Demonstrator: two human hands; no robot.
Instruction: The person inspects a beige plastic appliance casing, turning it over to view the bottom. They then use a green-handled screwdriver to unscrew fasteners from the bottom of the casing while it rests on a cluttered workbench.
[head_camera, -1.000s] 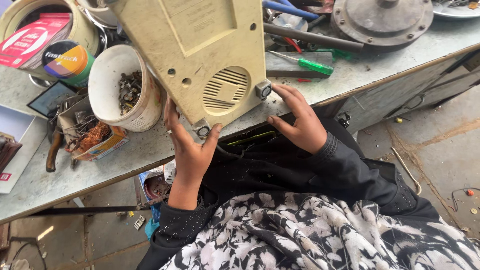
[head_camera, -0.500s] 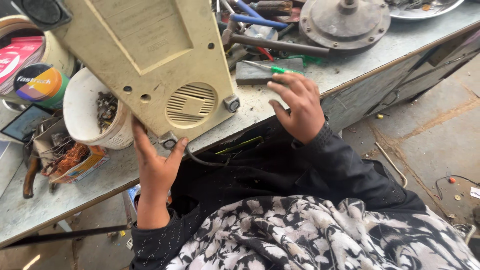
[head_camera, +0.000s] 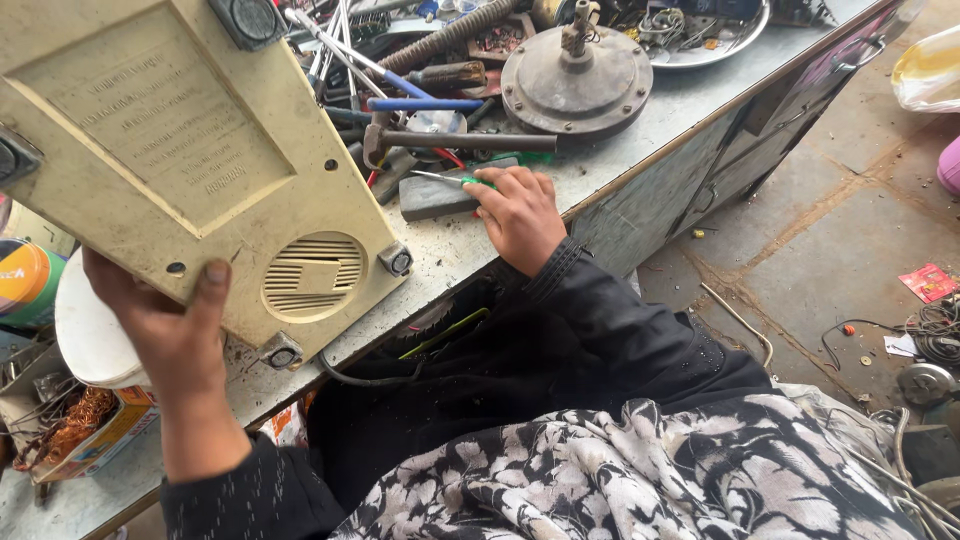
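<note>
Even soft daylight, faint shadows, sharp focus, slight wide-angle stretch at edges

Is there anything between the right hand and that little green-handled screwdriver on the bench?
Nothing visible is in the way. The right hand already rests on the green-handled screwdriver, fingers over its handle, on top of a dark grey block. A hammer lies just behind, not between. The left hand holds the cream casing.

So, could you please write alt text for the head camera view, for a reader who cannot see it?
A person's left hand holds a cream plastic appliance casing tilted on a cluttered metal workbench, while the right hand rests on a green-handled screwdriver lying across a grey block. Behind lie a hammer, a round metal disc and loose tools.
</note>
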